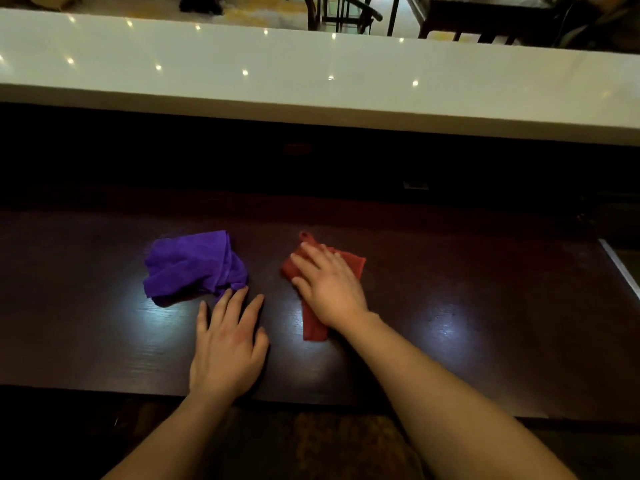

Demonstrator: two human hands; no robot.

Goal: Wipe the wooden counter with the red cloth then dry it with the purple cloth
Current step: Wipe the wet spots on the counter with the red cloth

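The dark wooden counter (467,306) runs across the view in front of me. A red cloth (313,325) lies flat near its middle, and my right hand (329,282) presses palm-down on it with fingers spread. A crumpled purple cloth (188,266) sits to the left of it. My left hand (227,344) rests flat on the bare wood just below the purple cloth, fingers apart, its fingertips right at the cloth's lower edge.
A raised white countertop (311,74) runs along the far side, with a dark recess beneath it. The wooden counter's right end (620,268) has a pale edge. Chairs and table legs (346,12) stand beyond the white top.
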